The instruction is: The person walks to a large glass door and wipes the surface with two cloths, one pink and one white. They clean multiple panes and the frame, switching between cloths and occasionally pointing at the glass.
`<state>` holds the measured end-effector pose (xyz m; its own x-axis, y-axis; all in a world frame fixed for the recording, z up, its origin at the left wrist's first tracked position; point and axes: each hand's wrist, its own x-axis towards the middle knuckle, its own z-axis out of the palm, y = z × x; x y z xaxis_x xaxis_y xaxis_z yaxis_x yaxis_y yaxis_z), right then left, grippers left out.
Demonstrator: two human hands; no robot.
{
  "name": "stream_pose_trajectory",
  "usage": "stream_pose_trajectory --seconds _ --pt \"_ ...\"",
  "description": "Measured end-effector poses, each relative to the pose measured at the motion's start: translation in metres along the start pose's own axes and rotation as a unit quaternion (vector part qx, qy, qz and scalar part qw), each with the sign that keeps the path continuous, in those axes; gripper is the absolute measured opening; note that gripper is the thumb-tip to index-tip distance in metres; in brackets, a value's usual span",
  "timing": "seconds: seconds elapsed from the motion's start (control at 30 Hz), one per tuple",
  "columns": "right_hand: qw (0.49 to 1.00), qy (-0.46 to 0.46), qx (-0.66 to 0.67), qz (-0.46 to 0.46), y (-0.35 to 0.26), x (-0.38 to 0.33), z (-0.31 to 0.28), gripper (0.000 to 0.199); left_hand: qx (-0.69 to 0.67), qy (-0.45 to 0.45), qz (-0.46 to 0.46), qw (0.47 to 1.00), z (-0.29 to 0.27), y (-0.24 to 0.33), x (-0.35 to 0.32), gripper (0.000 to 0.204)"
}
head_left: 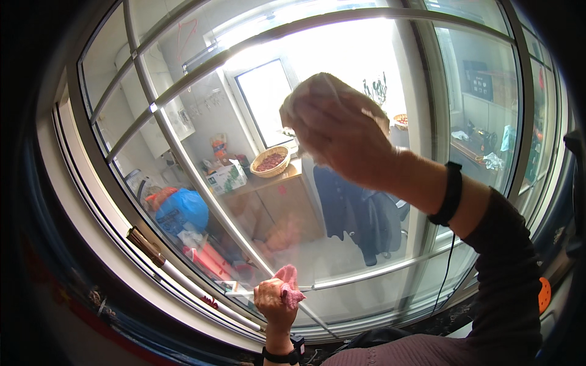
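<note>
My right hand (348, 137) is raised before the glass pane, pressing a pale cloth (317, 91) that bunches around and above the fingers. Some motion blur softens the hand and the cloth. Lower down, my left hand (273, 299) is closed around a pink cloth (292, 287), which sticks out past the fingers. It is close to the lower part of the glass door (293, 232) and its pale dividing bars. Each wrist wears a black band.
Through the glass show a basket of reddish items (270, 161), a cardboard box (227, 178), a blue plastic bag (181, 210), and dark hanging clothes (360, 210). The light door frame (85, 207) curves along the left. A black cord (445, 268) hangs below my right wrist.
</note>
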<state>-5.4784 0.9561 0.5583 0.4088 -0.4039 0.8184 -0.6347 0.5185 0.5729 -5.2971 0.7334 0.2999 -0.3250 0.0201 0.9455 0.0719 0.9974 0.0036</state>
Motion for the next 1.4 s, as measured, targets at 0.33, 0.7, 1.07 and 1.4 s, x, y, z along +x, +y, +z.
stream_pose_trajectory --seconds 0.33,0.7,1.07,1.4 --pt "0.994 -0.004 -0.05 -0.095 0.027 0.003 -0.019 0.033 0.013 0.008 -0.003 1.0 -0.006 0.001 -0.003 0.032" --pt "0.992 -0.045 0.112 -0.028 -0.045 -0.04 0.022 0.047 0.052 -0.062 -0.062 0.995 -0.038 -0.006 -0.042 0.029" --pt "0.922 -0.22 0.091 -0.305 -0.116 -0.124 0.01 0.028 0.147 -0.071 -0.104 0.981 -0.137 0.023 -0.079 0.027" --pt "0.958 0.121 0.258 -0.02 -0.086 0.023 0.046 0.015 0.113 -0.097 -0.143 0.978 -0.162 -0.017 -0.11 0.027"
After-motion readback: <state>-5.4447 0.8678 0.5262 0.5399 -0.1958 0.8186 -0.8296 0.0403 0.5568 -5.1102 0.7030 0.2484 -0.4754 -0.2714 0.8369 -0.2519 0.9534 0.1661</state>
